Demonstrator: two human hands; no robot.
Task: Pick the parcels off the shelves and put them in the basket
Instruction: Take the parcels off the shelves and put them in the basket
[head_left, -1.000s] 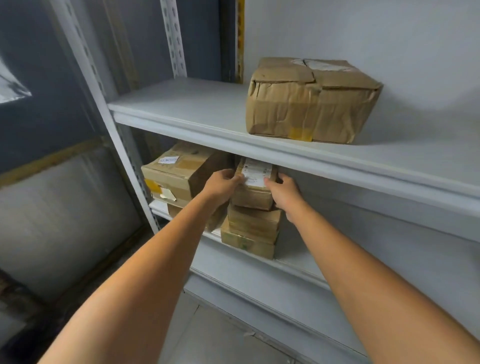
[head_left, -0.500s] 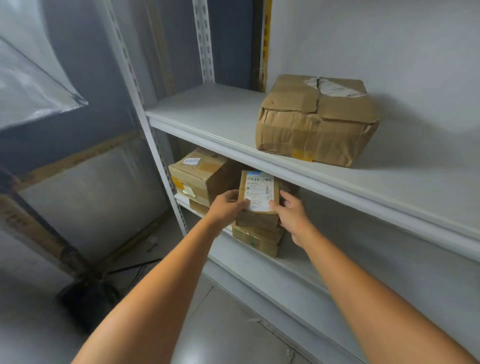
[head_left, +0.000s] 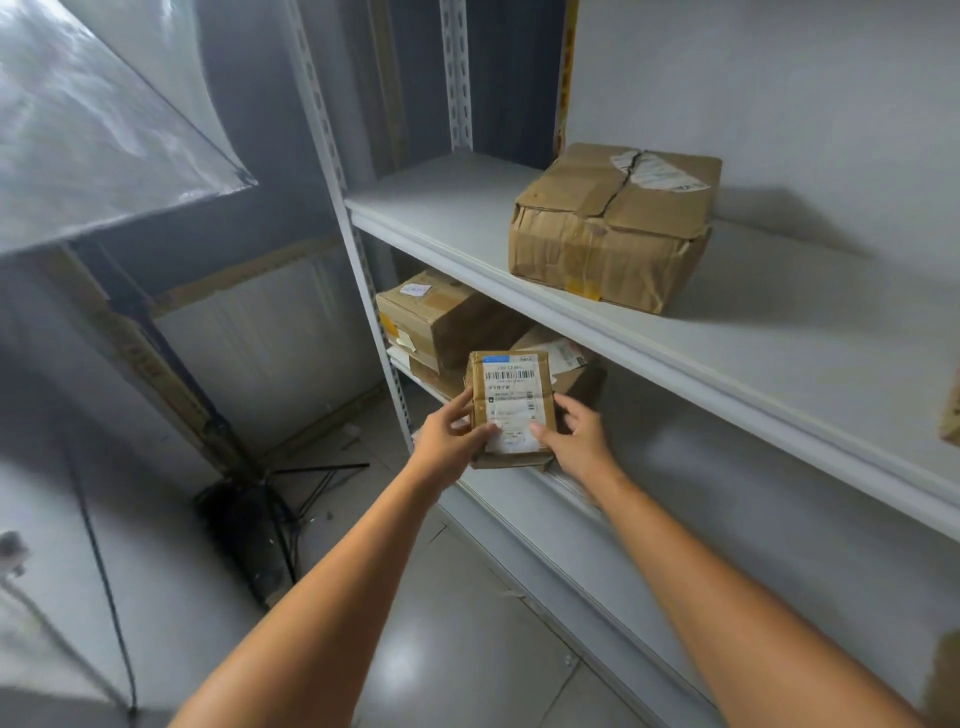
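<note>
item 1: small parcel. brown carton, white barcode label facing the camera, face tilted upward. it is clamped between both hands, out in front of the lower shelf. whether its bottom edge touches the shelf lip cannot be told.

item 2: left hand. holds the carton's left edge, with the thumb laid across the label's lower left corner and the fingers curled round behind. closed firmly on the small parcel.

item 3: right hand. holds the carton's right edge, with the thumb tip pressed on the label's lower right and the fingers wrapped round the side. also closed on the small parcel.

item 4: labelled parcel. just behind the grip, up and to its right, lying on the lower shelf. partly hidden by the held carton.

item 5: stacked cartons. behind the grip and to its left, on the lower shelf beside the slotted upright. the top box carries a small white sticker and sits on flatter ones.

item 6: large crumpled box. well above the grip and to its right, on the upper shelf. top flaps split, label torn.

item 7: tripod. below the grip and to its left, on the floor.

item 8: clear plastic sheet. far above the grip and to its left.
</note>
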